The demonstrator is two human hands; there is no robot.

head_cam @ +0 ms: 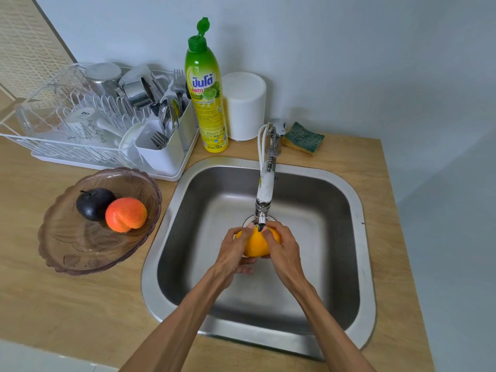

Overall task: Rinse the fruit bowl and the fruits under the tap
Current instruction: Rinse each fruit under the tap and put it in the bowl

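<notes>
Yellow fruit [255, 245] cupped in both hands over the middle of the sink [357, 210], directly beneath the tap [264, 194] spout. Left hand [236, 251] wrapped round the fruit's left side and underside, fingers curled beneath; right hand [281, 245] curled over its right side and top. Spout tip touching or just above the fruit, between the two thumbs; any running water too faint to make out. Fruit roughly round, no clear long axis.

Bowl [67, 253], tinted glass, resting on the worktop [53, 304] well to the left of the sink, not yet rinsed by the look of it. Inside, touching each other: dark fruit [92, 204] behind, orange fruit [126, 214] in front. Left hand nearer to both, so likely the one to reach across for the next piece, with the right keeping or setting down the yellow one.

Rack [88, 159], soap bottle [206, 98] and sponge [303, 136] along the back.
</notes>
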